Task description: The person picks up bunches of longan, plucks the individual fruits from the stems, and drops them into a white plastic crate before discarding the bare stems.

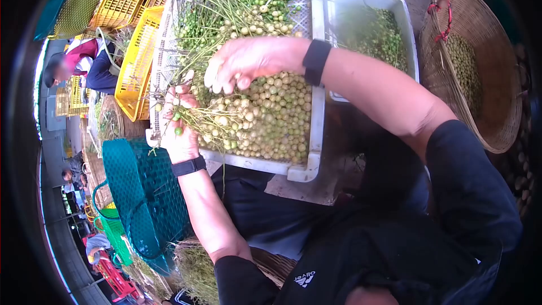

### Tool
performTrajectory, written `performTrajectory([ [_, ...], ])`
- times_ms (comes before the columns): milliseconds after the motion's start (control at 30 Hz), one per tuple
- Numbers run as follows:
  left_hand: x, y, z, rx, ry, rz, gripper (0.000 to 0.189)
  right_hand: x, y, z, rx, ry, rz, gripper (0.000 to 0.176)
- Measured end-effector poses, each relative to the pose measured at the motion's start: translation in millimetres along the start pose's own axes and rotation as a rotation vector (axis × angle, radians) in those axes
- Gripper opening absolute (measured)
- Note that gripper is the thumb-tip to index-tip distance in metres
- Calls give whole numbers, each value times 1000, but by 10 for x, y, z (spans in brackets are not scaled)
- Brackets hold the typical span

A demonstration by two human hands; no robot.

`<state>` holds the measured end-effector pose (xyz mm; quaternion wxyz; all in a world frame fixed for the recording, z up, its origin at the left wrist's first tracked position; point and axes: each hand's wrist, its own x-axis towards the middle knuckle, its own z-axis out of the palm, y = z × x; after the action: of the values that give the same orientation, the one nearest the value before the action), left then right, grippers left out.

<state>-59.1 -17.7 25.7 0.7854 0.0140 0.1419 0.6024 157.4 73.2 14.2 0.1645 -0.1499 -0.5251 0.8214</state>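
Observation:
A white tray (316, 135) holds many round yellow-green fruits (282, 113), with green stems and greener fruits piled toward its far side. At the tray's left edge, my left hand (180, 124) is closed around the thin stems of a fruit bunch (220, 116) that stretches right over the loose fruits. My right hand (248, 65) is just above that bunch, its fingers curled down and pressed together; what they pinch is hidden. Both wrists wear dark bands.
Right of the tray are a white bin (415, 51) of fruit stems and a wicker basket (499, 90) with fruits. Yellow crates (132, 85) and a teal basket (147, 192) stand left. A person (93, 65) sits beyond the crates; others are farther off.

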Motion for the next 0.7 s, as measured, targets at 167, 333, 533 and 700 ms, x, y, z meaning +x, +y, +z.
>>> performTrajectory([
  [167,35,-61,16,54,4,4,21,155,181,221,-86,184,-49,13],
  [333,17,-158,104,249,164,169,22,212,250,230,-99,238,-76,15],
  [533,-1,-70,48,86,33,64,24,123,68,48,322,-93,-42,15],
  [700,-38,-46,34,99,-21,-12,21,-171,-82,-47,228,-54,44,14],
])
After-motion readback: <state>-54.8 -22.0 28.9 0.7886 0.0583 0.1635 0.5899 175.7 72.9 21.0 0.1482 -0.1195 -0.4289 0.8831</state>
